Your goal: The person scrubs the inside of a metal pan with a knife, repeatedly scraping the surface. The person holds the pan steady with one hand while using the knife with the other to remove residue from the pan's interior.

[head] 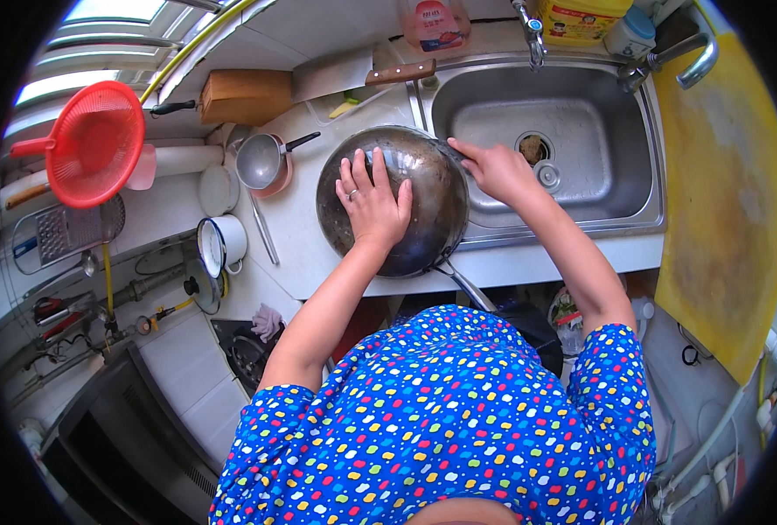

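A darkened metal wok (431,210) lies upside down on the white counter, its long metal handle (470,287) pointing towards me. My left hand (376,209) rests flat on the upturned base, fingers spread, a ring on one of them. At the wok's right rim, my right hand (498,172) grips a dark, narrow tool (450,149) with its index finger stretched along it. The tool's far end meets the wok's side; whether it is a knife or a scraper cannot be told.
Right of the wok is a steel sink (559,118) with a brown lump (530,148) at its drain. A cleaver (336,75) lies behind, beside a wooden block (245,97). A small saucepan (260,161) and an enamel mug (225,243) stand left. A red strainer (96,144) hangs further left.
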A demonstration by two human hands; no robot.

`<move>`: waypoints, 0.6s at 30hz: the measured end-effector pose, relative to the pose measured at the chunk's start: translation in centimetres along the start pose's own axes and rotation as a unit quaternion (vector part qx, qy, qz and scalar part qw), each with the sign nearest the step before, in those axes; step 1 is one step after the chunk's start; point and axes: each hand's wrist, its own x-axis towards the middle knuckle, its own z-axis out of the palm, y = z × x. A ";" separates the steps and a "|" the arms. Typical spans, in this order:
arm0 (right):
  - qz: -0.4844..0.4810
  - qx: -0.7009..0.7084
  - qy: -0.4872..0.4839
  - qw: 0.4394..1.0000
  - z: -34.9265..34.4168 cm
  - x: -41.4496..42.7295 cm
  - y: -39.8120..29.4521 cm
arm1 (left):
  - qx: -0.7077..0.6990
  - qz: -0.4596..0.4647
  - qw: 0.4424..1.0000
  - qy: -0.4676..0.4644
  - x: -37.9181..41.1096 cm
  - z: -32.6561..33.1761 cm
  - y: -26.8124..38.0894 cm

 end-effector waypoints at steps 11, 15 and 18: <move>-0.123 -0.130 0.052 0.983 2.6 -2.9 -1.3 | -0.009 0.003 1.000 -0.005 -0.5 -0.9 0.4; -0.108 -0.094 0.037 0.989 2.6 -2.4 -1.3 | -0.008 0.003 1.000 -0.012 -0.8 -1.2 0.3; -0.093 -0.078 0.045 0.992 3.1 -0.5 -1.1 | -0.013 0.013 1.000 -0.005 -0.6 -1.4 0.4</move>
